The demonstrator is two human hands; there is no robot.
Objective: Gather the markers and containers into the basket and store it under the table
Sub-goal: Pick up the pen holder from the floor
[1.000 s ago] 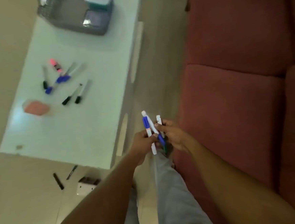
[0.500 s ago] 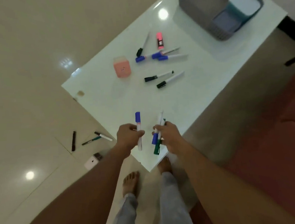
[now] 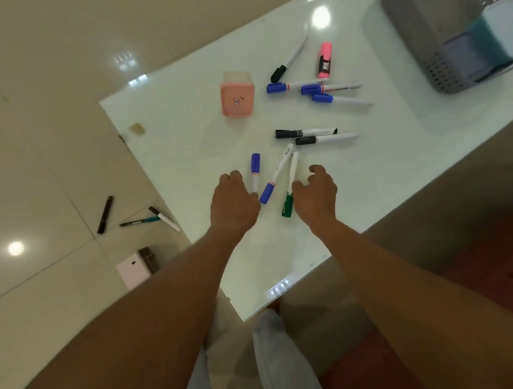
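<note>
**Three markers come to rest on the tabletop**

Half a second ago we held three markers in the air over the near corner; now they lie on the white tabletop (image 3: 370, 170), and both our hands have moved out above it. Our left hand (image 3: 234, 203) is loosely curled, the tail of a blue-capped marker (image 3: 256, 171) at its thumb; we cannot tell whether it is pinched or let go. Our right hand (image 3: 315, 196) is released, fingers slack, with the green-capped marker (image 3: 292, 173) just beside its thumb and a second blue-capped marker (image 3: 277, 174) between the hands. Two black-capped markers (image 3: 305, 132) lie at 12 o'clock from our hands, and a pink container (image 3: 238, 99) at 11 o'clock. The grey basket (image 3: 420, 28) stands at 2 o'clock, on the tabletop's far corner. More markers on the floor (image 3: 105, 215) lie at 9 o'clock.
</note>
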